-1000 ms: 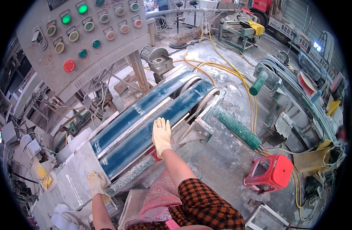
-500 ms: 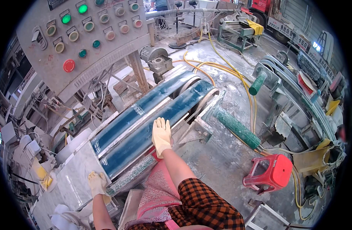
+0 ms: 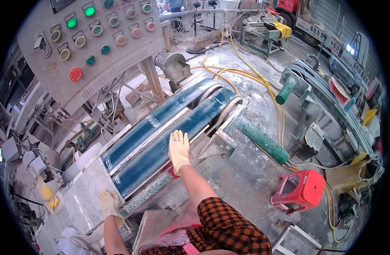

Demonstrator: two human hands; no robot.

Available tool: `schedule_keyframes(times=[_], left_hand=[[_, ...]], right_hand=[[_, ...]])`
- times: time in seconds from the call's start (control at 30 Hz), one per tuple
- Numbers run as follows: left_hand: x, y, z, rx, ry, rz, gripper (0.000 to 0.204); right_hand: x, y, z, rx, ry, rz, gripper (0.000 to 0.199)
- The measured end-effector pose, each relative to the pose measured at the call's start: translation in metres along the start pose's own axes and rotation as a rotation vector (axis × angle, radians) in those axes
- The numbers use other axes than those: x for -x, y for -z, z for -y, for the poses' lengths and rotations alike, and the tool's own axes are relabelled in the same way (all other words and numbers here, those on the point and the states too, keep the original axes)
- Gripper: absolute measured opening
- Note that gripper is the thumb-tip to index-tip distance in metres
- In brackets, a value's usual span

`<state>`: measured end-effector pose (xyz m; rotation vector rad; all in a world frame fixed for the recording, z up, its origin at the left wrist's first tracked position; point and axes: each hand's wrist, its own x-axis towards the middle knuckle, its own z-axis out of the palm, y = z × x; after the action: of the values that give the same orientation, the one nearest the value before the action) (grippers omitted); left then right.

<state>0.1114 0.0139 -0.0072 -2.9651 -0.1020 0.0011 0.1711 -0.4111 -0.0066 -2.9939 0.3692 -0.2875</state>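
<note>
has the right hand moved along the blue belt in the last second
No. The gloved right hand lies flat at the same spot on the near blue belt, no closer to the red stool than before.

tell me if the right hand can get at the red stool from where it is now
Probably not without moving: the right hand rests flat on the blue belt, while the red stool stands on the floor well off to the right.

Red stool (image 3: pixel 303 193), button panel (image 3: pixel 97 46)
</note>
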Motion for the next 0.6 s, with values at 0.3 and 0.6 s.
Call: schedule_keyframes(times=[0.3,0.6], left_hand=[[-0.001,0.005,-0.005,-0.025,-0.015,0.014,0.059],[-0.002,-0.005,-0.001,-0.032,-0.046,-0.050,0.055]], right_hand=[[0.005,0.007,-0.002,0.081,0.028,-0.001,0.057],[0.000,-0.002,0.001,-0.007,0.008,-0.008,0.059]])
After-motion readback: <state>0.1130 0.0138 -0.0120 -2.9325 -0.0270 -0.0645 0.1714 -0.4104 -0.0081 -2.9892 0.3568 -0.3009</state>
